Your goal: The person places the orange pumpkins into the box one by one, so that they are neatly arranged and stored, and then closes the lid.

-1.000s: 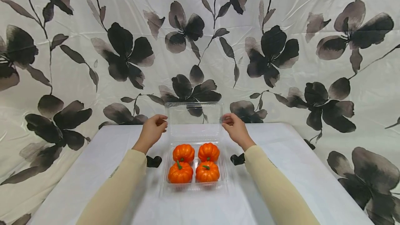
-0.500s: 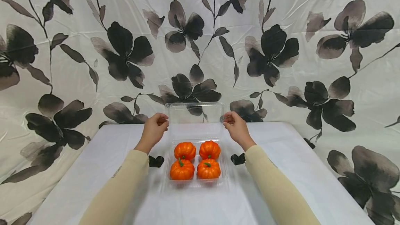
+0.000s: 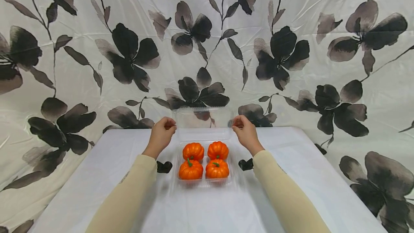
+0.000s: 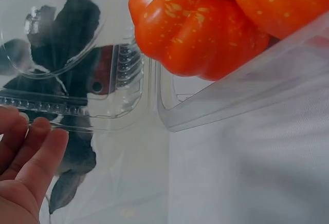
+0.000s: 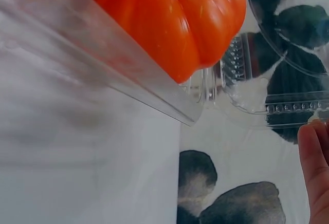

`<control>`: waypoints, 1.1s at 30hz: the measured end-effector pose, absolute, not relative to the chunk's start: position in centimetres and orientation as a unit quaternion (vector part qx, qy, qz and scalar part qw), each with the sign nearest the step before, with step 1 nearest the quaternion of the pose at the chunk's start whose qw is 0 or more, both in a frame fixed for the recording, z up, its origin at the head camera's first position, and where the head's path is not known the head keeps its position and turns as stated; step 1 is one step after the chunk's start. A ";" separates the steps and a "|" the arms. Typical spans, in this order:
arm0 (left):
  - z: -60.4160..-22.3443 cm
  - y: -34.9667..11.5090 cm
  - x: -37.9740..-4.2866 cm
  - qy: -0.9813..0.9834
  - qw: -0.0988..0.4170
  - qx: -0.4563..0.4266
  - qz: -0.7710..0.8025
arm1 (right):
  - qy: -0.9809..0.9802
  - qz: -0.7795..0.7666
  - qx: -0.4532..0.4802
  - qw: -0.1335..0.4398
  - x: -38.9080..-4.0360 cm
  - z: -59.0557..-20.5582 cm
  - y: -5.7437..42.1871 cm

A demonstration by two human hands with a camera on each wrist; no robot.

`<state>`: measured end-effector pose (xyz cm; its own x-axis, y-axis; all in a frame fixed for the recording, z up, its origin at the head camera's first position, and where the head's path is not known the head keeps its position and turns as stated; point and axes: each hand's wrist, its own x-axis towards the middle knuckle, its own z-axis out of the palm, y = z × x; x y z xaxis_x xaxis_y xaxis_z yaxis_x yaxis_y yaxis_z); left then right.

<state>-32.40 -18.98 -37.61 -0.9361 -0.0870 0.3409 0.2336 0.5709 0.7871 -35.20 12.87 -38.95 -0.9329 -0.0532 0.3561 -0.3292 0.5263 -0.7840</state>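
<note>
A clear plastic clamshell container [image 3: 204, 183] sits on the white table with its hinged lid [image 3: 205, 123] raised at the far side. Several small orange pumpkins [image 3: 191, 170] with green stems fill the base in two rows. My left hand [image 3: 161, 134] pinches the lid's left edge between thumb and fingers. At the opposite edge, my right hand [image 3: 244, 132] pinches the lid likewise. In the left wrist view, the fingertips [image 4: 43, 131] meet the lid's ridged rim [image 4: 77, 112]. The right wrist view has a fingertip [image 5: 310, 131] at the rim, the other fingers partly cut off.
Black wrist-worn pieces [image 3: 164, 167] show beside both sleeves. The white tablecloth [image 3: 207, 211] extends around the container. Behind the table's far edge hangs a white curtain [image 3: 226, 74] with a dark flower print.
The container base and pumpkins have shifted away from me and slightly right. My left hand has moved a little right with the lid; the right hand has barely moved.
</note>
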 end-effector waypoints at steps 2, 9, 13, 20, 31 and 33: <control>-37.7 -19.0 -32.4 -0.871 0.177 -0.042 -0.457 | -0.861 0.475 0.110 0.146 -35.2 -39.0 12.9; -38.2 -19.0 -32.4 -0.873 0.183 -0.045 -0.450 | -0.862 0.474 0.106 0.147 -35.1 -39.2 13.0; -38.5 -19.1 -32.3 -0.874 0.179 -0.047 -0.450 | -0.859 0.478 0.112 0.148 -34.9 -39.4 13.1; -38.7 -19.5 -31.4 -0.876 0.161 -0.059 -0.451 | -0.857 0.475 0.133 0.148 -34.2 -39.7 13.7; -39.6 -20.1 -29.9 -0.886 0.121 -0.065 -0.442 | -0.872 0.451 0.151 0.114 -32.4 -39.9 14.6; -39.7 -20.3 -29.7 -0.890 0.109 -0.068 -0.438 | -0.873 0.450 0.153 0.105 -32.0 -40.0 14.8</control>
